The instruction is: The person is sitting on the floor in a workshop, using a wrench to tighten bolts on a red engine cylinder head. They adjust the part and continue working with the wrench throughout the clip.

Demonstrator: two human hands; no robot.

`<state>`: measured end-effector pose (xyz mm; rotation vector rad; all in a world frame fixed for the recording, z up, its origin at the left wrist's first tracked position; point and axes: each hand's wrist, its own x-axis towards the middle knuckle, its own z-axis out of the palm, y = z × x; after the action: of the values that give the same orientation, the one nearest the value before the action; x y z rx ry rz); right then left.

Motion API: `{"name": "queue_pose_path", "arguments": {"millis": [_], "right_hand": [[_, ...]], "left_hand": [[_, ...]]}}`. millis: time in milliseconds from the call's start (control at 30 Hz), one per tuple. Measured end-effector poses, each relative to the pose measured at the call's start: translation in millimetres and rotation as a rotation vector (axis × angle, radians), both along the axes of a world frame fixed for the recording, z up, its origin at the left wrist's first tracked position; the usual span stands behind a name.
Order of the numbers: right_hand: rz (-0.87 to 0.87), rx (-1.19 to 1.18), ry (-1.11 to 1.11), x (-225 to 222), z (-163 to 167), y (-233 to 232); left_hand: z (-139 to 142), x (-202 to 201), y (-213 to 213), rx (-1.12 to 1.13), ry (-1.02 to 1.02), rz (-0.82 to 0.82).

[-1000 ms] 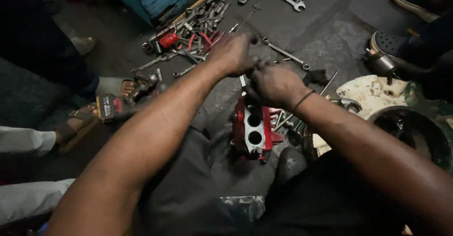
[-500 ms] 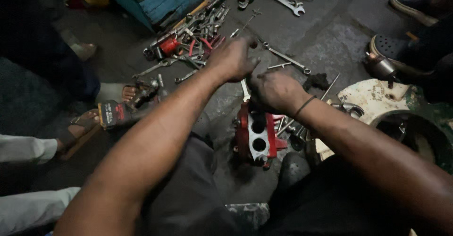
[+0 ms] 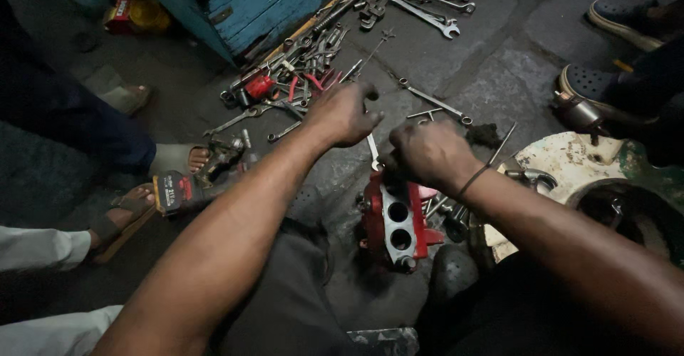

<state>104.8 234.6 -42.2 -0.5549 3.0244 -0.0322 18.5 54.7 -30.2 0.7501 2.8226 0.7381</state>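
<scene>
Fingers: L hand (image 3: 345,114) clenched, R hand (image 3: 426,153) gripping wrench (image 3: 373,153) | red caliper (image 3: 395,221) just below R hand

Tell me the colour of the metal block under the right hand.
Red, with a grey metal face bearing round holes; seen in the head view, just below the right hand.

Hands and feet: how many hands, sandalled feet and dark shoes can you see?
Hands: 2, left hand and right hand, above the red metal part
Sandalled feet: 2
Dark shoes: 2
Total: 6
</scene>
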Motion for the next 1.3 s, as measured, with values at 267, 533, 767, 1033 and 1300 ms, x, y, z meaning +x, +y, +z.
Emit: {"name": "queue_pose_path", "arguments": {"millis": [267, 533, 767, 1033, 1300], "right_hand": [[0.244, -0.194, 0.005, -1, 7, 14], [-0.029, 0.008, -0.187, -2, 0, 10], [0.201, -0.078, 0.077, -9, -16, 18], [0.351, -0.130, 0.163, -6, -12, 12], [-0.085, 0.025, -0.228, -7, -21, 14]], "left_hand": [[-1, -1, -5, 0.015, 0.005, 0.025], [-3, -6, -5, -0.018, 0.034, 0.001], [-2, -3, -5, 0.007, 0.008, 0.014], [6, -1, -6, 0.010, -0.021, 0.035], [-8, -9, -9, 0.025, 0.064, 0.011]]}}
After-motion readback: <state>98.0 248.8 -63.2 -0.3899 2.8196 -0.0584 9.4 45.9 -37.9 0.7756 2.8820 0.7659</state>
